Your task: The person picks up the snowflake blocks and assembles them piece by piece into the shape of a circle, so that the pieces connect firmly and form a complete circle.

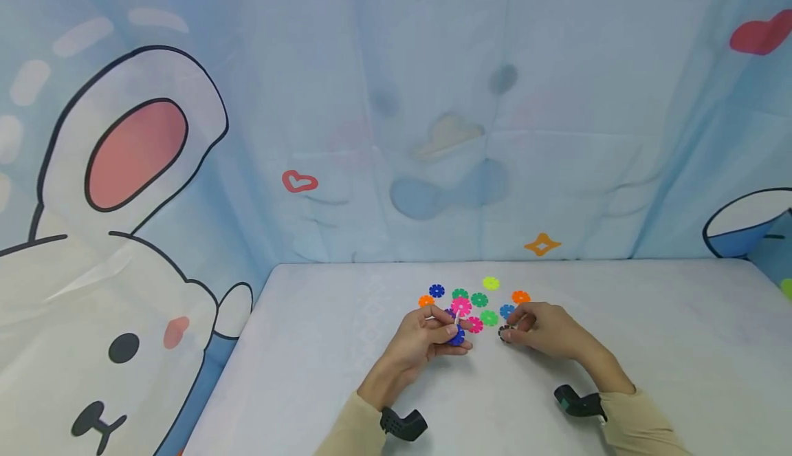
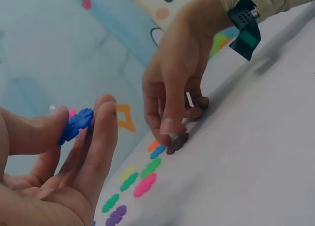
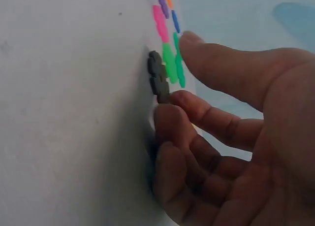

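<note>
My left hand (image 1: 427, 338) pinches a blue snowflake disc (image 2: 78, 125) between thumb and fingers, above the table. A white piece (image 1: 457, 317) and a pink disc (image 1: 460, 305) show beside it, seemingly joined to it; the thumb partly hides them in the left wrist view. To the right, my right hand (image 1: 547, 331) is low over the table, its fingertips at the edge of a black snowflake disc (image 3: 156, 73). That disc lies flat, and the thumb (image 3: 192, 41) stands apart from it.
Loose discs lie beyond the hands: yellow (image 1: 491, 283), orange (image 1: 521, 296), light blue (image 1: 507, 311), light green (image 1: 489, 318), pink (image 1: 475, 324), dark blue (image 1: 436, 291) and several others. The white table (image 1: 322, 346) ends at a blue printed curtain (image 1: 433, 236).
</note>
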Motion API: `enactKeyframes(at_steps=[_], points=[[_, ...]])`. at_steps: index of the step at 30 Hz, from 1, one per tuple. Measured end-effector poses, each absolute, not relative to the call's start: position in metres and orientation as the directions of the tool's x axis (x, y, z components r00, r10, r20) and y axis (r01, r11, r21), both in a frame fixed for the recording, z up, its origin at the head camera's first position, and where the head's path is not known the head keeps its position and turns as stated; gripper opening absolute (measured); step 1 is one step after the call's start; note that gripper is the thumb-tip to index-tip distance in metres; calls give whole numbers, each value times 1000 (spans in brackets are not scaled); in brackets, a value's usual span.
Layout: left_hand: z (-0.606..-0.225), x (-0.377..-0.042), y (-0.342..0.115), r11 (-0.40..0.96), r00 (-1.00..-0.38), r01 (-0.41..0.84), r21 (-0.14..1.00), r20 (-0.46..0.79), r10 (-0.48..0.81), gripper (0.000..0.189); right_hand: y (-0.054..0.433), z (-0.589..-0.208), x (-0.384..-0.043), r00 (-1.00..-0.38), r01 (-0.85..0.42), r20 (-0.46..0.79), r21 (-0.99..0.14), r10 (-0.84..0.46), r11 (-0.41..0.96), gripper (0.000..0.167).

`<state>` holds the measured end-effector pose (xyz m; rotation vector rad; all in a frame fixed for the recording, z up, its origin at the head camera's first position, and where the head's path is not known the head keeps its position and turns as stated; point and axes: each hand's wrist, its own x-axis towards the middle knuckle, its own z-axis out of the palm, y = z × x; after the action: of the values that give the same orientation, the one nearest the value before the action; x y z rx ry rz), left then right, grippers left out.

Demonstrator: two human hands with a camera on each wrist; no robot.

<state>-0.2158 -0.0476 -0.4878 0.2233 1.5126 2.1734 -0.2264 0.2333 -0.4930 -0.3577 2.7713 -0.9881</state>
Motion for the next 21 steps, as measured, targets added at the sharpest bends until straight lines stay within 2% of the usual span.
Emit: enactKeyframes(at_steps=[7,10,11,16,21], points=[[-493,-218,-51,-297,-844,-377,877,-193,500,51,221,-497,-224,-972,-123,-88,-604,-220,787,31],[-493,-217,-52,-313,-841,-405,859,-215,497,57,219,-495,-222,-972,-122,-90,-603,-219,788,30],[-492,-217,-52,-315,-843,-405,858,-217,493,55,219,-495,-222,-971,-126,-87,-605,-223,786,30],[-492,-219,-50,-246,-858,-368,896,-226,461,15,221,-495,-221,-964,-172,-54,-619,-260,766,26],[-494,-218,-48,-141,-888,-296,945,-217,406,14,222,-494,-222,-954,-242,15,-632,-300,736,14]])
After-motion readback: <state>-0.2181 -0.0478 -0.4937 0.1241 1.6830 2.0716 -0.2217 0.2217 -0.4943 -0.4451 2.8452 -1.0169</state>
